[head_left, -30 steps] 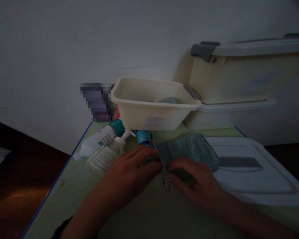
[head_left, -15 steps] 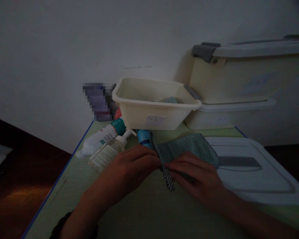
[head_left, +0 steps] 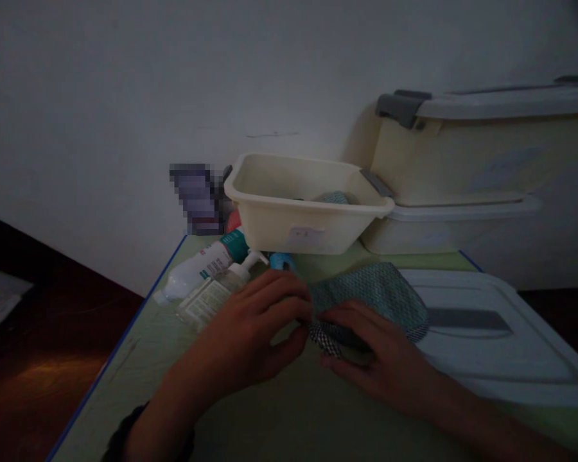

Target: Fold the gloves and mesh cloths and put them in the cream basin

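Note:
A green patterned cloth (head_left: pixel 376 292) with a black-and-white checked edge lies in front of me, its far end reaching over a white lid. At its near end my left hand (head_left: pixel 264 324) pinches the edge between thumb and fingers. Just to the right, my right hand (head_left: pixel 378 356) has its fingers over the cloth and its thumb by the checked edge (head_left: pixel 326 339). Between the right thumb and fingers the cloth looks dark and folded. Part of the cloth is hidden behind both hands.
A cream bin (head_left: pixel 306 221) with some cloth inside stands at the back. Beside my left hand lie a pump bottle (head_left: pixel 209 298), a white-and-green bottle (head_left: pixel 202 266) and a blue item (head_left: pixel 282 261). Stacked boxes (head_left: pixel 462 154) and the white lid (head_left: pixel 534 359) are at right.
The checked edge, earlier stretched upright between my hands, is now lower and bunched. My left fingers have curled higher, and my right thumb and fingers have spread further apart around the cloth.

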A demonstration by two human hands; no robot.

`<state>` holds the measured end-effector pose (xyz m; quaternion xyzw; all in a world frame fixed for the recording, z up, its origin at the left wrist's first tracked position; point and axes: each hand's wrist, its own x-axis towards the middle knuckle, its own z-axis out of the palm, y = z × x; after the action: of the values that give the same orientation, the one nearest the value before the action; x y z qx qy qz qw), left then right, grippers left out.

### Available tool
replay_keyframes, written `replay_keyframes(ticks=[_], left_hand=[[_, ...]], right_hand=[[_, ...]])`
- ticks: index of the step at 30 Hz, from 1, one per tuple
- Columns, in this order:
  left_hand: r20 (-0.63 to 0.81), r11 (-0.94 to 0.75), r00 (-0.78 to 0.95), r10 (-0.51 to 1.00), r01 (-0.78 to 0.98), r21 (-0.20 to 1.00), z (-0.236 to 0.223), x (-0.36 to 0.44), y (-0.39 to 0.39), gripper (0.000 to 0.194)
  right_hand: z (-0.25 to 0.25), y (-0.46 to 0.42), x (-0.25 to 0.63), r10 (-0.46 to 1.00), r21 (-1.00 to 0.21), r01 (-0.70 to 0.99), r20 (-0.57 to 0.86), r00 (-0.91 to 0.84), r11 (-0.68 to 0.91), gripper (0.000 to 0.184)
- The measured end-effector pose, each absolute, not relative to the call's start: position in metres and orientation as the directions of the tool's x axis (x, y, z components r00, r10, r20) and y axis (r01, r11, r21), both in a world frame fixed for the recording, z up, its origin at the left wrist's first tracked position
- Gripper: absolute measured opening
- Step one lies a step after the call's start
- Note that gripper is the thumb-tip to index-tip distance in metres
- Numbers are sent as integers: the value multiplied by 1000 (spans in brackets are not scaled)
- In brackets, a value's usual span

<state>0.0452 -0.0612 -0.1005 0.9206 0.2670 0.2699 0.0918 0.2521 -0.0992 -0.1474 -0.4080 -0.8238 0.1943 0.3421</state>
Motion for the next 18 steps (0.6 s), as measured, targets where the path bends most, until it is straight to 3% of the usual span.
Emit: replay_keyframes(ticks=[6, 11, 15, 18], left_hand=[[415, -804, 689, 594, 493, 331, -98, 40, -60, 18], [517, -804, 620, 590, 507, 311, -94, 27, -53, 22], [550, -818, 606, 575, 429, 382, -89, 17, -50, 17], [474, -807, 661, 583, 402, 432, -85, 10, -49, 16]], right_hand=[[-154, -97, 254, 814, -571, 580, 402, -419, 581, 25], [-153, -92, 262, 798, -489, 633, 431, -422, 599, 24], [-150, -87, 267, 812, -421, 697, 372, -450, 580, 29], [-147, -81, 274, 815, -378, 727, 357, -456, 573, 32]])
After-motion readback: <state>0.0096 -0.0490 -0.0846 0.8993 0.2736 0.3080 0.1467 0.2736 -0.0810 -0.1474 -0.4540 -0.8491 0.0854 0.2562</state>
